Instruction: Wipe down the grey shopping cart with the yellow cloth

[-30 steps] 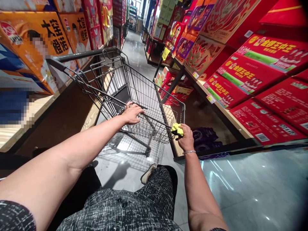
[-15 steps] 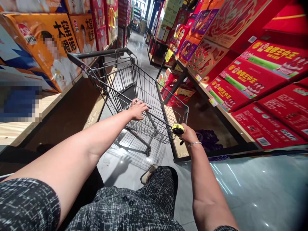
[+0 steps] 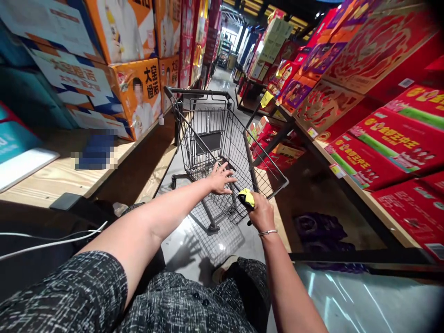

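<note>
A dark wire shopping cart [image 3: 210, 142] stands in the aisle in front of me, its basket bare in what shows. My left hand [image 3: 221, 179] is spread over the cart's near side rail, palm down with fingers apart; whether it rests on the rail I cannot tell. At the near corner of the cart, my right hand [image 3: 262, 212] is closed around a yellow-and-black object [image 3: 246, 197] whose kind is unclear. That hand wears a bracelet [image 3: 268, 232] at the wrist. Whether the object touches the cart is hidden.
Orange cartons [image 3: 136, 97] are stacked on a wooden shelf [image 3: 138, 150] at left, with a white cable [image 3: 69, 240] below. Red boxes [image 3: 391, 134] fill the right shelf, and dark purple packs [image 3: 321, 229] lie beneath it. The tiled aisle floor [image 3: 222, 81] runs ahead between the shelves.
The view has swung left, so the cart and shelves appear farther right. My left hand's fingers have spread wider. My right hand and the yellow-and-black object are now closer to my left hand.
</note>
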Motion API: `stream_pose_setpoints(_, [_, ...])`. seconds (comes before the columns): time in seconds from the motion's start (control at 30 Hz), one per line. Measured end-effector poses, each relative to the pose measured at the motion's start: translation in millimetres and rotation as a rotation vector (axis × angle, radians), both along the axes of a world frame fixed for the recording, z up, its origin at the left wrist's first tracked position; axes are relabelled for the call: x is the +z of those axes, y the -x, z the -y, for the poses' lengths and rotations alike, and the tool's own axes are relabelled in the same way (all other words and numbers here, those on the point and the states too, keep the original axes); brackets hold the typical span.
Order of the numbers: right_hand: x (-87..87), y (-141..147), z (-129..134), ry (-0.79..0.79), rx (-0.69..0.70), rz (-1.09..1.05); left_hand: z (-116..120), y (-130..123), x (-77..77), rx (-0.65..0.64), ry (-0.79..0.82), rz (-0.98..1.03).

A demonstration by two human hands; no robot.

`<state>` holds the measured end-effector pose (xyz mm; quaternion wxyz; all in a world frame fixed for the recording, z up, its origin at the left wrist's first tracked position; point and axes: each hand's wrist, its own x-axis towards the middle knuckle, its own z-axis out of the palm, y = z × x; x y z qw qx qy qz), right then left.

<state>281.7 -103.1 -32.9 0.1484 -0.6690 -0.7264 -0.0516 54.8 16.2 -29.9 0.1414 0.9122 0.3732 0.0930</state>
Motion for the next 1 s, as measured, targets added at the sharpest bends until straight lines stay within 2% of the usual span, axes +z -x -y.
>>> stream_pose_setpoints(0.1, [-8.1,15,5,-0.075,-0.022,-0.045,9,8,-2.2,-0.044,0.08,0.087])
stream_pose_setpoints(0.23, [-14.3,16,10,-0.165,0.036,-0.105,9,15,3.1,-0.061,0.151,0.087])
stream_pose_setpoints(0.43, [-9.5,21,21,-0.112,0.123,-0.1,23,23,5.8,-0.052,0.112,0.075])
stream_pose_setpoints(0.53, [-15.8,30,38,-0.172,0.12,-0.053,35,31,2.5,-0.046,0.077,0.106])
stream_pose_setpoints(0.63, [-42.5,44,60,-0.349,0.208,0.013,40,40,-0.6,-0.045,0.078,0.148])
stream_pose_setpoints(0.73, [-89.3,57,79,-0.446,0.374,0.06,41,46,-3.4,-0.027,0.096,0.181])
stream_pose_setpoints(0.8, [-124.4,62,86,-0.391,0.452,0.08,42,49,-4.9,-0.008,0.103,0.19])
stream_pose_setpoints(0.87, [-154.1,65,87,-0.251,0.504,0.112,42,52,-5.5,0.006,0.11,0.185])
stream_pose_setpoints(0.93, [-172.5,68,86,-0.113,0.523,0.143,44,54,-4.5,0.016,0.124,0.177])
stream_pose_setpoints(1.0, [-179.0,72,84,0.032,0.502,0.163,47,56,-2.2,0.023,0.141,0.175])
